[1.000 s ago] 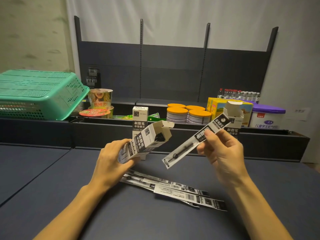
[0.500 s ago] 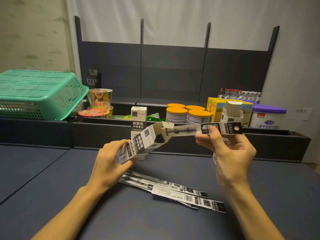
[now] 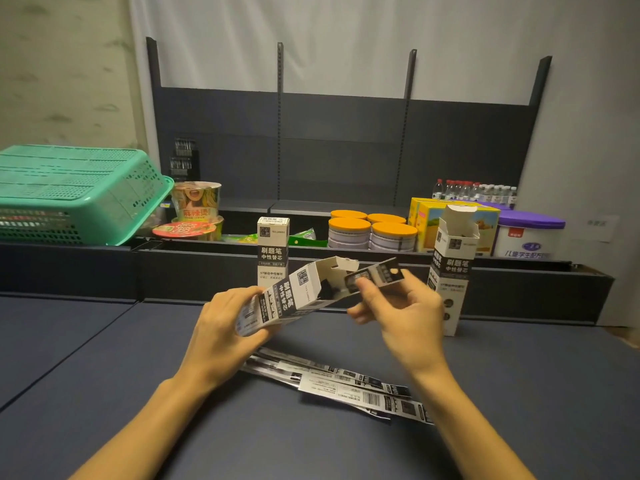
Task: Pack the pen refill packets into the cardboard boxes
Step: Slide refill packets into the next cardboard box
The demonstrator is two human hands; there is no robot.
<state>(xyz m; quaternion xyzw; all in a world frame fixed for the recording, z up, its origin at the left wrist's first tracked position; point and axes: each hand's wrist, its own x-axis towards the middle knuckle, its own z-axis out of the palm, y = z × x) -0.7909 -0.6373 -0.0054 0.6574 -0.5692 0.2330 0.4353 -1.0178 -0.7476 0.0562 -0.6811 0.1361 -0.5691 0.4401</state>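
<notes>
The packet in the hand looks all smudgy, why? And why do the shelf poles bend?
Head view: the packet and the right hand pinching it are smeared by motion blur, while the left hand and its box look sharper; the shelf posts lean because the wide-angle lens bends edges; the light is dim and yellowish.

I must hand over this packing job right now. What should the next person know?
Left hand grips an open box, tilted, mouth toward the right.
Right hand pinches a refill packet, partly inside that box.
Loose packets lie on the table.
One closed box and one open-top box stand behind.
Left: push this packet in, then pack the loose ones.
</notes>
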